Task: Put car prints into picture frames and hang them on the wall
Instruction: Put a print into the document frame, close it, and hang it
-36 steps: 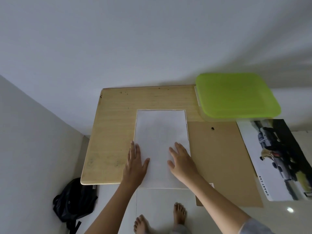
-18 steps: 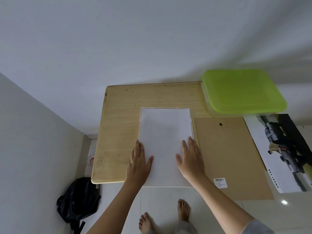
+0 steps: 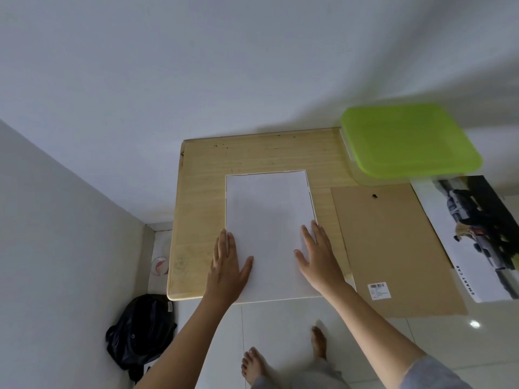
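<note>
Head view: left hand [image 3: 229,266], right hand [image 3: 320,261] lie flat-fingered on blank white sheet [image 3: 268,209].

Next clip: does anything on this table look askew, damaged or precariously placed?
Nothing damaged or spilled. The brown cardboard backing board juts past the near edge of the light wooden table, and the car print beside it lies at a slant. The left hand and right hand lie flat on the white paper sheet.

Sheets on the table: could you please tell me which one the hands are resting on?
The blank white sheet in the middle: the left hand and right hand lie flat on it. The brown board and car print lie to its right.
</note>
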`<state>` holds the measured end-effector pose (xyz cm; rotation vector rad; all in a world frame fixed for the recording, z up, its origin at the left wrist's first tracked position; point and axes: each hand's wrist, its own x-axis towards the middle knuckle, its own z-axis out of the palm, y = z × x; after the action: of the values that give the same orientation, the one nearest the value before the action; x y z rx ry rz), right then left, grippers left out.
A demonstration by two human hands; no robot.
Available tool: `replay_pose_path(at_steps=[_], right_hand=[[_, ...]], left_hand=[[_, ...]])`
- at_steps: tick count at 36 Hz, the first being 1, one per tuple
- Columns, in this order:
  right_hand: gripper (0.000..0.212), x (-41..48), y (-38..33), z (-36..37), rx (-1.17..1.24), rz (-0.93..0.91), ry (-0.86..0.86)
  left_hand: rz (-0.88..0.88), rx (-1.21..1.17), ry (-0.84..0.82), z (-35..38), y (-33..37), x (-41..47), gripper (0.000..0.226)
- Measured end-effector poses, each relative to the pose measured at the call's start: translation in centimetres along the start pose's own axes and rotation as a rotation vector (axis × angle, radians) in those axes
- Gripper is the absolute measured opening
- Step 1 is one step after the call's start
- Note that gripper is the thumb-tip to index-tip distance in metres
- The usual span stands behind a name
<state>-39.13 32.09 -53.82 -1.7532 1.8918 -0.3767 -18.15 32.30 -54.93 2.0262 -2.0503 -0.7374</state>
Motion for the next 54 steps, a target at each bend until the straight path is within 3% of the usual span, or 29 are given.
replay_pose_path(at_steps=[4, 8, 13, 18, 27, 32, 37, 40, 48, 54], right_hand=[[0.054, 0.1, 1.6, -1.9, 0.113, -0.014, 0.047], [0.051, -0.1, 5.3, -5.0, 0.103, 0.074, 0.103], [0.05, -1.0, 11.4, -8.6, -0.004, 0.164, 0.126], [0.052, -2.1, 15.4, -9.3, -0.148, 0.145, 0.079], [0.047, -3.0, 15.3, -6.7, -0.093, 0.091, 0.158], [0.047, -4.3, 15.5, -6.7, -0.089, 0.043, 0.16], [0.058, -4.2, 17.4, -8.7, -0.067, 0.236, 0.202], [0.061, -4.0, 18.3, -9.6, -0.004, 0.343, 0.2], [0.054, -4.2, 18.3, -9.7, 0.109, 0.33, 0.263], [0.049, -4.1, 18.3, -10.5, 0.353, 0.459, 0.368]], left_hand=[[0.0, 0.013, 0.071, 0.0, 1.0, 0.4, 0.081], [0.111, -0.022, 0.133, 1.0, 5.6, 1.0, 0.065], [0.307, -0.061, 0.045, 4.3, 14.2, 1.4, 0.054], [0.433, 0.1, -0.082, 8.6, 19.9, 0.7, 0.055], [0.215, 0.112, -0.181, 10.4, 20.2, 0.8, 0.09], [0.079, 0.048, -0.156, 10.6, 21.5, 0.9, 0.068], [-0.073, -0.098, -0.128, 10.4, 23.2, 1.4, 0.071], [-0.095, -0.126, -0.087, 10.6, 23.4, 1.7, 0.07], [-0.126, -0.199, -0.008, 11.2, 23.6, 2.1, 0.058], [-0.161, -0.324, 0.015, 11.0, 23.5, 2.4, 0.049]])
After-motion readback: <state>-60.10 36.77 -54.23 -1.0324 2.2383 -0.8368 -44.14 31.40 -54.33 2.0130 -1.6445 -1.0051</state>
